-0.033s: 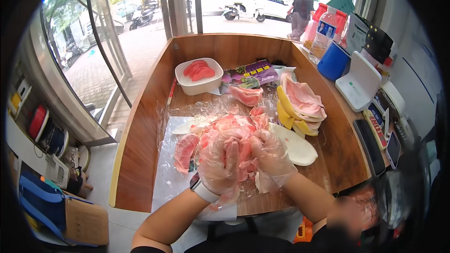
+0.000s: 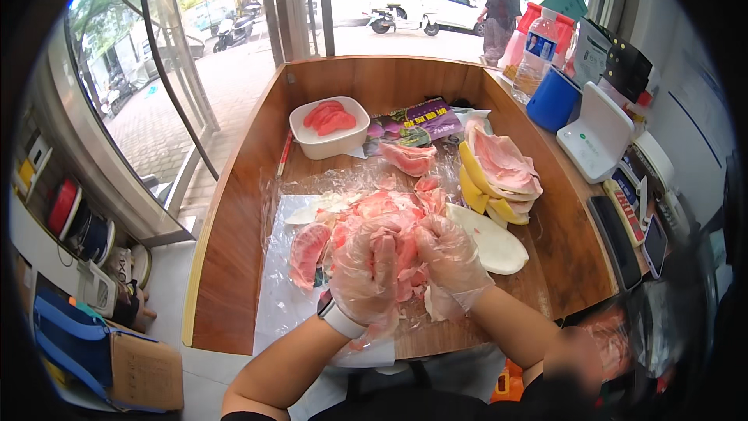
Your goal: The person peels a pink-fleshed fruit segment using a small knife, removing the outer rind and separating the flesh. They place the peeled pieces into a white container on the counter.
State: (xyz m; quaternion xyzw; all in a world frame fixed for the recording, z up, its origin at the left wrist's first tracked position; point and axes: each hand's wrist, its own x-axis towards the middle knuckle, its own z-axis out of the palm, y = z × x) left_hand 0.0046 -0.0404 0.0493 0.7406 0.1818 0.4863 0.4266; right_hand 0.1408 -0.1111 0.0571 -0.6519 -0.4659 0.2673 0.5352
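Observation:
My left hand (image 2: 365, 269), in a thin clear plastic glove, is closed with its fingers curled in. My right hand (image 2: 450, 261), gloved the same way, is closed close beside it. Pink pomelo flesh (image 2: 407, 253) shows between the two hands, pinched at their fingertips; the fingers hide most of it. Beyond them spreads a heap of pink pomelo membranes and scraps (image 2: 382, 209). A pomelo segment (image 2: 310, 253) lies left of my left hand, and another segment (image 2: 411, 159) lies beyond the heap. Next to my right hand rests a white piece of rind (image 2: 495, 243).
A white bowl (image 2: 329, 140) of peeled pink flesh stands at the back left, by a red pencil (image 2: 286, 153). Yellow pomelo peel (image 2: 499, 175) is stacked at the right. Wooden walls (image 2: 389, 70) enclose the desk. A bottle (image 2: 538, 54) and blue cup (image 2: 555, 100) line the right ledge.

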